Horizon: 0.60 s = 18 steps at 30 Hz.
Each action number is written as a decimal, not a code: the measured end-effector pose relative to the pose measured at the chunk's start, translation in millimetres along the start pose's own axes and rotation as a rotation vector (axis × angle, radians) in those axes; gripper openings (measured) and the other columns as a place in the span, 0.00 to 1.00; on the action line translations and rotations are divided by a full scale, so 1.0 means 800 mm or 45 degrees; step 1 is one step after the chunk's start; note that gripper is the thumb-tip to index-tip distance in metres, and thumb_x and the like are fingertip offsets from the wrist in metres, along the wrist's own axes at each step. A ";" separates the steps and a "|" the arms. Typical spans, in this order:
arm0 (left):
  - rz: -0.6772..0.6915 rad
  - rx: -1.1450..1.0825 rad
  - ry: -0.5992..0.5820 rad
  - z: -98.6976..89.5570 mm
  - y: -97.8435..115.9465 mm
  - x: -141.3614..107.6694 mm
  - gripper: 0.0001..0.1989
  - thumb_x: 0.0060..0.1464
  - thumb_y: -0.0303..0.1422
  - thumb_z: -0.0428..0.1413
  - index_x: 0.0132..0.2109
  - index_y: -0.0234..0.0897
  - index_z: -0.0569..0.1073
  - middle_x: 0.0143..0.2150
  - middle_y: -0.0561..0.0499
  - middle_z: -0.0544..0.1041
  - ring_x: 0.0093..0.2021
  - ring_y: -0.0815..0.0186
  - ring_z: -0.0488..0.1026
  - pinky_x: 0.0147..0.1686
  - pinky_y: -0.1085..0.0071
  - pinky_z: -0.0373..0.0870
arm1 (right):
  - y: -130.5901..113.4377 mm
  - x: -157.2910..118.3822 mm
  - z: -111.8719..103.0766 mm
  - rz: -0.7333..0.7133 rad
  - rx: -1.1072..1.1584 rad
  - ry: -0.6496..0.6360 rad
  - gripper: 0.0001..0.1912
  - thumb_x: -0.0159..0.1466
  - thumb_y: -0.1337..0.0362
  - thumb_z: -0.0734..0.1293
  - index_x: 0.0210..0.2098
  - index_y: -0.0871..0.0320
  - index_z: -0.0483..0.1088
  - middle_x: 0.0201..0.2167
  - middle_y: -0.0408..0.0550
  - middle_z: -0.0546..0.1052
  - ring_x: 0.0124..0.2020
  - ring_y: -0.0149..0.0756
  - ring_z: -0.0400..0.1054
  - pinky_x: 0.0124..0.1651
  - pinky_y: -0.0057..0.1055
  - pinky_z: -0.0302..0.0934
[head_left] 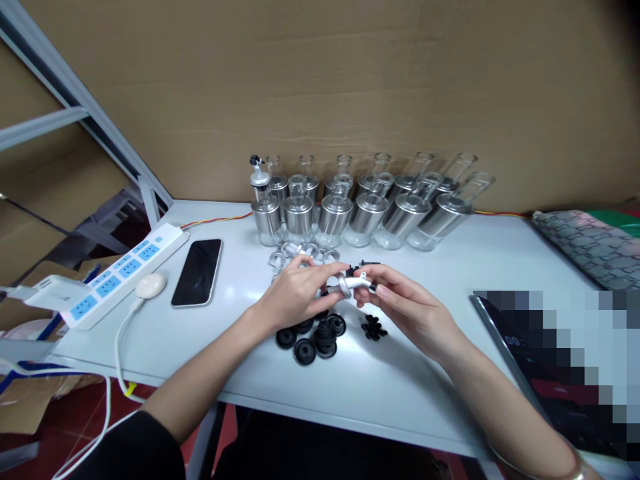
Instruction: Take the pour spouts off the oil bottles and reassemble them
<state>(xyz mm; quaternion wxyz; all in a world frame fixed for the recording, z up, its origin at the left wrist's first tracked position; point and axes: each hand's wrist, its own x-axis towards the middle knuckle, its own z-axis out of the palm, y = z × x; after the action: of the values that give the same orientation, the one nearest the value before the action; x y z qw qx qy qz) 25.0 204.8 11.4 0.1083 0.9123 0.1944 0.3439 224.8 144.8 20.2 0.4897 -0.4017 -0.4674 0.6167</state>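
Observation:
Between my two hands is a silver-white pourer spout (356, 283), held just above the table. My left hand (300, 290) is closed around its round collar end. The fingers of my right hand (405, 300) pinch the narrow end near a small black tip (373, 287). Below my left hand lie several black ribbed rubber stoppers (325, 339). A small cluster of black caps (374, 327) lies under my right hand. Several silver-white parts (310, 251) sit behind my left hand, partly hidden by it.
Two rows of glass bottles with metal bands (335, 215) stand at the back; the front left one carries a pourer (259, 175). On the left are a phone (197, 272), a power strip (125, 273) and a round white charger (151, 286). A tablet (520, 360) lies at right.

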 end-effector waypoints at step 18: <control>-0.120 -0.013 -0.465 0.000 -0.011 -0.002 0.10 0.63 0.28 0.49 0.45 0.39 0.74 0.44 0.52 0.77 0.44 0.67 0.71 0.45 0.67 0.56 | -0.007 0.004 -0.001 -0.025 0.234 0.283 0.13 0.52 0.56 0.74 0.36 0.53 0.76 0.31 0.45 0.70 0.35 0.35 0.63 0.40 0.34 0.61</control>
<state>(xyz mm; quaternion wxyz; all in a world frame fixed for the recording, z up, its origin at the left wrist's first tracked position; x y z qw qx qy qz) 21.5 212.0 7.4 0.1625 0.9489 0.2121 0.1681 226.0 148.8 25.4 0.5793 -0.4165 -0.3558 0.6036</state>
